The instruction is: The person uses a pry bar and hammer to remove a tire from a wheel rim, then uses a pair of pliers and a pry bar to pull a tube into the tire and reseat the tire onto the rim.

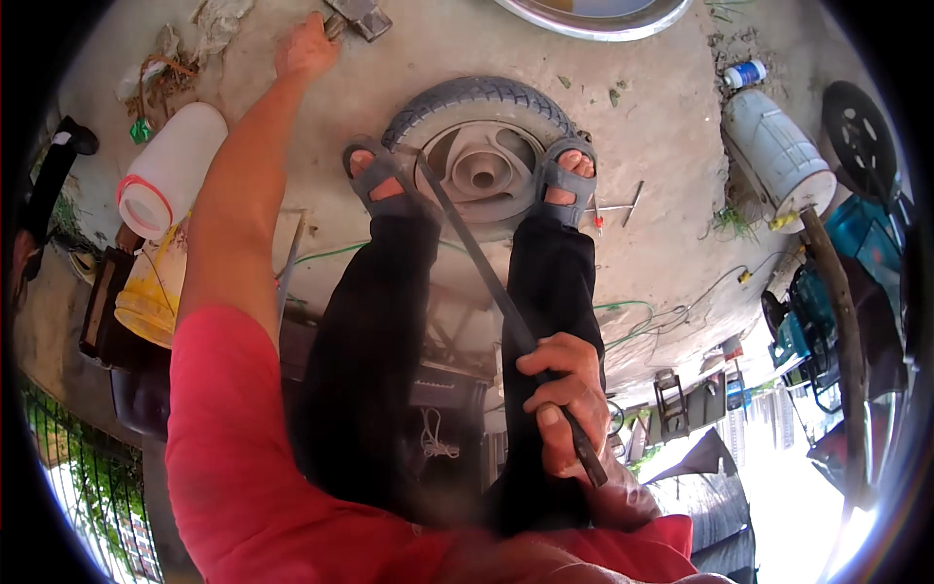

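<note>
A wheel with a black tyre (482,94) and a grey spoked rim (482,173) lies flat on the ground, with my sandalled feet (375,180) on its two sides. My right hand (566,404) is wrapped round the lower part of a long dark tyre lever (479,255). The lever slants up to the left, and its far end reaches the rim's left edge beside my foot. Stretched out to the far left, my left hand (307,47) closes on the handle of a hammer (361,17). Its grip is partly hidden by the fingers.
A metal basin (608,31) stands at the far edge. On the left are a white plastic container (178,161) and a yellow bucket (146,310). A pale drum (778,156) lies at right, near a small bottle (745,74). A cross-shaped tool (630,204) and green cord lie nearby.
</note>
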